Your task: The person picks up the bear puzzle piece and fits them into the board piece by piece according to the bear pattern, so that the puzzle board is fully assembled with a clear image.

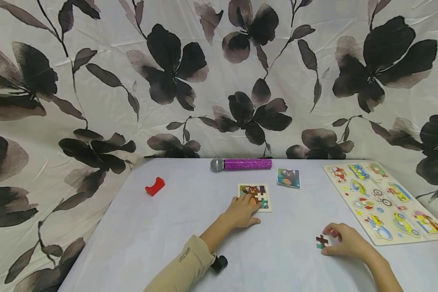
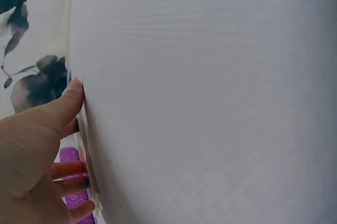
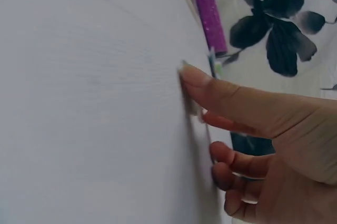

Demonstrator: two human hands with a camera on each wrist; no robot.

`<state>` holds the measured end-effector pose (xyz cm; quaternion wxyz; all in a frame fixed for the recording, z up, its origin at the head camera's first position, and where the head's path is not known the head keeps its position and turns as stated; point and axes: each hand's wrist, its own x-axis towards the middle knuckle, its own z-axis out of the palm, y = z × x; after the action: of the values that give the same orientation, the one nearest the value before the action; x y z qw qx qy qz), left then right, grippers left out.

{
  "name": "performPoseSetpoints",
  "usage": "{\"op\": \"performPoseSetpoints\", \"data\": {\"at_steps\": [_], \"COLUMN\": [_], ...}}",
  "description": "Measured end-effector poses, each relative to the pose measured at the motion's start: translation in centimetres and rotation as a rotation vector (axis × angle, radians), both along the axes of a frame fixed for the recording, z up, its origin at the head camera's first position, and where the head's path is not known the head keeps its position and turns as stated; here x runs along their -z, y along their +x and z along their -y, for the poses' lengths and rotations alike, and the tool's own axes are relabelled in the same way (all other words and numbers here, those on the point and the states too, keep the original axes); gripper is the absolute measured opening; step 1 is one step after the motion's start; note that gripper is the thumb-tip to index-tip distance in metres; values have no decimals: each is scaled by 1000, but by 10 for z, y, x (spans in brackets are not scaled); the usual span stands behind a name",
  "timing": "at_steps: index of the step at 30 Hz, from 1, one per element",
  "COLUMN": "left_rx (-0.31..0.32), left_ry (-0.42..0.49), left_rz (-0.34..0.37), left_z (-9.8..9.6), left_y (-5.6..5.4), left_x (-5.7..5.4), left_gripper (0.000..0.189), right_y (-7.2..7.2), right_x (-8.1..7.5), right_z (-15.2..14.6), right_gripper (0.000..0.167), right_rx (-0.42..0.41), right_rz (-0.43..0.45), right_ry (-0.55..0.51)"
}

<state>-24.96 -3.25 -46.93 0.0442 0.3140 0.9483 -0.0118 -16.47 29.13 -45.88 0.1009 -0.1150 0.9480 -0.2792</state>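
Observation:
My left hand (image 1: 242, 213) rests with its fingers on a small square bear puzzle (image 1: 265, 206) in a pale wooden frame. A white gap in the shape of a piece shows in the puzzle, and the fingers cover part of the bear. In the left wrist view, the left hand's (image 2: 39, 155) fingers are spread along the frame's edge. My right hand (image 1: 346, 242) pinches a brown and teal jigsaw piece (image 1: 322, 241) between thumb and index finger, low over the white table. The right wrist view shows the right hand's (image 3: 263, 134) other fingers loosely bent.
A purple microphone (image 1: 247, 164) lies at the table's back edge, beside a bear picture card (image 1: 288, 178). To the right lies a large wooden vehicle puzzle board (image 1: 381, 211). A red curved block (image 1: 155, 186) sits at left. A black object (image 1: 220, 264) is near the left sleeve.

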Motion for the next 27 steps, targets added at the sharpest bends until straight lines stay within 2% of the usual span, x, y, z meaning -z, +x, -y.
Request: {"op": "performPoseSetpoints", "data": {"at_steps": [6, 12, 15, 18, 22, 24, 27], "left_rx": [-6, -7, -10, -19, -28, -24, -19], "left_ry": [11, 18, 24, 30, 43, 50, 67], "left_rz": [0, 15, 18, 19, 25, 26, 35], "left_z": [2, 2, 2, 2, 2, 3, 3], "left_y": [0, -1, -1, -2, -3, -2, -3], "left_x": [-2, 0, 1, 1, 0, 0, -1], "left_gripper": [59, 60, 61, 61, 60, 60, 59], "right_y": [3, -14, -30, -47, -68, -75, -85], "right_x": [3, -1, -4, -7, -6, -5, -7], "right_z": [6, 16, 28, 41, 60, 70, 82], "right_gripper": [29, 21, 15, 15, 25, 30, 38], "right_rx": [14, -5, 30, 65, 108, 133, 164], "right_rz": [-26, -88, -129, -131, -107, -100, -102], "right_ry": [-75, -198, -315, -512, -789, -868, -911]}}
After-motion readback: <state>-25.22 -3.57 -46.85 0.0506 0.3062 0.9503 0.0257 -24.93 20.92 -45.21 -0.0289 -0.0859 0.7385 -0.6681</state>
